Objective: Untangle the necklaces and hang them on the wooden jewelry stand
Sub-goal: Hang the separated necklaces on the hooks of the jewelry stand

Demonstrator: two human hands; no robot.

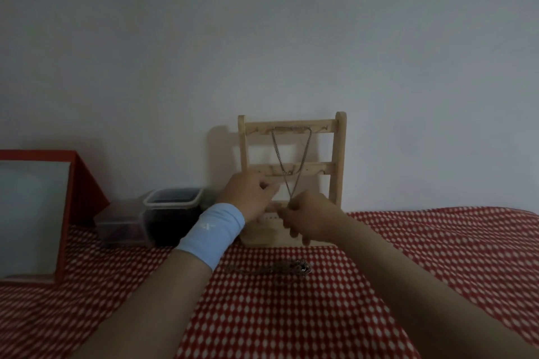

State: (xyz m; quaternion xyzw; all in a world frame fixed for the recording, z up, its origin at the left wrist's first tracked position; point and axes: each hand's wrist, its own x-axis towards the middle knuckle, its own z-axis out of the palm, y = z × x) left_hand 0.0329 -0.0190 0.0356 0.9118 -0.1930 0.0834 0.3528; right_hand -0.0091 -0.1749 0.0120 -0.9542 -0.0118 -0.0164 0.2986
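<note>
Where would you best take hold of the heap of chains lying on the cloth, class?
Probably the thin strand trailing left from the heap of chains, pinched from above: the heap lies flat on the cloth, its right end a dense clump.

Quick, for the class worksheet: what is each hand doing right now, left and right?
Left hand: fingers curled by the wooden stand; hold cannot be told.
Right hand: pinches the hanging necklace at its lower end.

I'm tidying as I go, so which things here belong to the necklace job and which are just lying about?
Job: wooden jewelry stand, hanging necklace, tangled chains on the checked cloth, right hand pinching that necklace.
Lying about: plastic tubs, red box.
</note>
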